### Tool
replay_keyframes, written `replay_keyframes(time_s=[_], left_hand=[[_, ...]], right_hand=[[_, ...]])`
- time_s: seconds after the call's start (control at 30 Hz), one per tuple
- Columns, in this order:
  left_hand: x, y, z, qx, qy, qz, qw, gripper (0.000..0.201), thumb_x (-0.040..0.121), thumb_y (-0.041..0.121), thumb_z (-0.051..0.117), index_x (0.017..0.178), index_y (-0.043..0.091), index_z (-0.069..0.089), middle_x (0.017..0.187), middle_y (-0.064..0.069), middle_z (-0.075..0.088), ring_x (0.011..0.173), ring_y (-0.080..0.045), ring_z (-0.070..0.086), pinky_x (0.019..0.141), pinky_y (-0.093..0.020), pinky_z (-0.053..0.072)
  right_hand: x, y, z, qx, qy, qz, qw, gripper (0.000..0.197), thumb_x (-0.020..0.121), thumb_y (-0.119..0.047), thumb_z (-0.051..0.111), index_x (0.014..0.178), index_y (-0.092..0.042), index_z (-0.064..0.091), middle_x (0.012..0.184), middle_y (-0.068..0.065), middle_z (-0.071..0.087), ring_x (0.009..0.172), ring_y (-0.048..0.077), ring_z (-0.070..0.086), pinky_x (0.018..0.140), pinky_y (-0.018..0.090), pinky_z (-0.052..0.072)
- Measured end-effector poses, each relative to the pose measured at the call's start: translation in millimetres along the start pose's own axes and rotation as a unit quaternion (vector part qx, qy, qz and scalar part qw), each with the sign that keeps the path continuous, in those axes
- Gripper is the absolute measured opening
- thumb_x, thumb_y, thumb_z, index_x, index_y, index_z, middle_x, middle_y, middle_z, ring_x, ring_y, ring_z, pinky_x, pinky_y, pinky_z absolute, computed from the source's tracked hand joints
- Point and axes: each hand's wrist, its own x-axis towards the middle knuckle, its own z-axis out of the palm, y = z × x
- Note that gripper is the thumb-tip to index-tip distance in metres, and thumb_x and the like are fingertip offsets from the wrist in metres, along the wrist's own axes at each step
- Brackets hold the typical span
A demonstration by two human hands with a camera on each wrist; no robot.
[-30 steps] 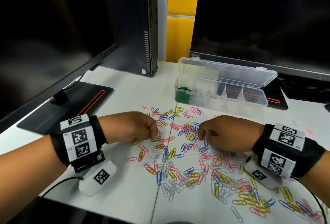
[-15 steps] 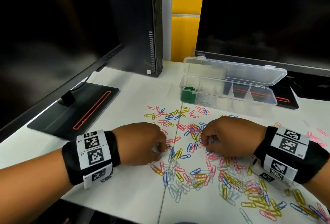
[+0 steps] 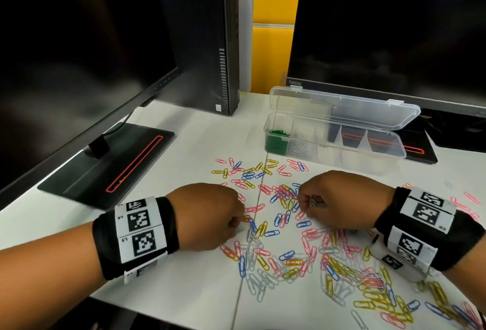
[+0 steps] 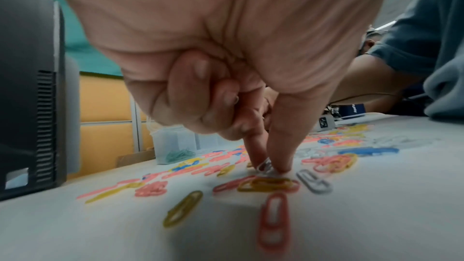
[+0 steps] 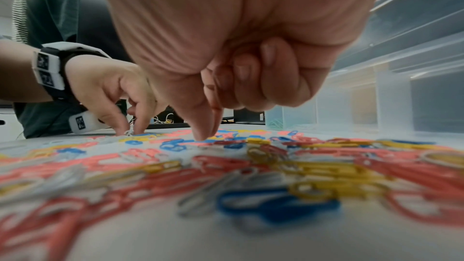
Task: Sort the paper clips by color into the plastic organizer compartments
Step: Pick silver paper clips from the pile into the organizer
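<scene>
Now left hand (image 4: 251, 94) pinches a white clip (image 4: 264, 166) off the tabletop (image 3: 184, 290); right hand (image 3: 339, 200) clutches gathered white clips (image 3: 314, 202), both near the organizer (image 3: 336, 145), likely batching one color.

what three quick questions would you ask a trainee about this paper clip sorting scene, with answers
1. True or false: the lid of the plastic organizer is shut.
2. Which colour of clips lies in the organizer's leftmost compartment? A green, B blue, C pink.
3. Fill the gap: the left hand pinches a ___ paper clip between thumb and forefinger, down at the table.

Key: 1 false, the lid stands open. 2 A. 3 white.
</scene>
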Motion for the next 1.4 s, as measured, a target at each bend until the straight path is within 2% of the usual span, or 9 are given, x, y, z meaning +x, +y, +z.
replay_keyframes(time_s=[0.27, 0.47, 0.63, 0.83, 0.93, 1.1, 1.2, 1.27, 1.4], left_hand=[[3, -16, -17, -0.185, 0.002, 0.003, 0.983, 0.011, 0.085, 0.033, 0.064, 0.08, 0.025, 0.059, 0.073, 0.011, 0.056, 0.065, -0.005, 0.048, 0.064, -0.022, 0.042], [-9, -45, -10, -0.782, -0.044, -0.041, 0.62, 0.03, 0.066, 0.001, 0.071, 0.079, 0.007, 0.045, 0.072, -0.014, 0.053, 0.048, -0.013, 0.039, 0.039, -0.017, 0.035], [-12, -47, 1, -0.837, -0.019, -0.023, 0.546, 0.025, 0.065, -0.003, 0.067, 0.079, 0.007, 0.049, 0.074, -0.016, 0.051, 0.046, -0.014, 0.041, 0.037, -0.019, 0.036], [-8, -52, 4, -0.901, -0.055, 0.038, 0.428, 0.017, 0.067, 0.004, 0.049, 0.083, 0.009, 0.049, 0.07, -0.015, 0.052, 0.046, -0.015, 0.043, 0.039, -0.02, 0.031], [-8, -50, 0, -0.872, -0.061, 0.035, 0.484, 0.021, 0.071, 0.012, 0.068, 0.079, 0.012, 0.048, 0.068, -0.011, 0.048, 0.045, -0.013, 0.039, 0.039, -0.02, 0.022], [-16, -41, -10, -0.651, -0.057, 0.047, 0.755, 0.043, 0.081, 0.025, 0.075, 0.063, 0.013, 0.037, 0.057, -0.006, 0.034, 0.049, -0.018, 0.027, 0.048, -0.032, 0.019], [-18, -32, -18, -0.464, -0.037, 0.028, 0.884, 0.047, 0.086, 0.029, 0.073, 0.064, 0.02, 0.033, 0.063, -0.007, 0.032, 0.059, -0.024, 0.027, 0.057, -0.035, 0.027], [-17, -30, -16, -0.36, -0.03, 0.003, 0.933, 0.041, 0.089, 0.023, 0.07, 0.068, 0.022, 0.035, 0.064, 0.004, 0.035, 0.062, -0.014, 0.031, 0.062, -0.033, 0.032], [-17, -30, -11, -0.356, -0.057, -0.017, 0.933, 0.015, 0.086, 0.025, 0.066, 0.086, 0.031, 0.053, 0.07, 0.001, 0.049, 0.066, -0.017, 0.039, 0.065, -0.036, 0.038]], right_hand=[[0, -1, 1, 0.0, -0.031, 0.004, 0.999, 0.009, 0.091, -0.036, 0.063, 0.096, -0.035, 0.07, 0.08, -0.025, 0.054, 0.071, -0.003, 0.051, 0.062, 0.01, 0.031], [-2, 1, 3, 0.01, -0.071, 0.004, 0.997, 0.013, 0.087, -0.032, 0.062, 0.077, -0.035, 0.055, 0.076, -0.015, 0.054, 0.069, 0.004, 0.049, 0.064, 0.018, 0.039], [-8, 8, -11, 0.168, -0.027, 0.005, 0.985, 0.016, 0.069, -0.035, 0.052, 0.073, -0.021, 0.046, 0.064, -0.011, 0.044, 0.058, 0.007, 0.035, 0.056, 0.027, 0.033], [-6, 13, -12, 0.695, -0.013, -0.001, 0.719, 0.017, 0.068, -0.007, 0.066, 0.083, -0.01, 0.058, 0.065, 0.012, 0.042, 0.048, 0.014, 0.026, 0.041, 0.019, 0.021], [4, 3, -9, 0.698, -0.037, 0.029, 0.714, 0.026, 0.07, -0.003, 0.062, 0.094, -0.009, 0.066, 0.068, 0.016, 0.048, 0.044, 0.016, 0.034, 0.037, 0.017, 0.026], [16, -41, -16, 0.314, -0.119, -0.011, 0.942, 0.002, 0.088, -0.02, 0.064, 0.086, -0.02, 0.063, 0.065, -0.02, 0.058, 0.056, 0.001, 0.048, 0.056, 0.017, 0.036], [23, -63, -13, 0.105, -0.074, -0.079, 0.989, 0.01, 0.098, -0.03, 0.055, 0.096, -0.033, 0.064, 0.074, -0.045, 0.051, 0.071, -0.014, 0.049, 0.06, 0.01, 0.034], [28, -70, -10, 0.059, -0.059, -0.087, 0.993, 0.011, 0.098, -0.035, 0.056, 0.103, -0.035, 0.066, 0.073, -0.036, 0.054, 0.07, -0.011, 0.049, 0.058, 0.012, 0.031], [40, -73, -4, 0.031, -0.068, -0.057, 0.996, 0.014, 0.094, -0.042, 0.063, 0.097, -0.029, 0.059, 0.078, -0.012, 0.053, 0.073, 0.006, 0.049, 0.06, 0.023, 0.035]])
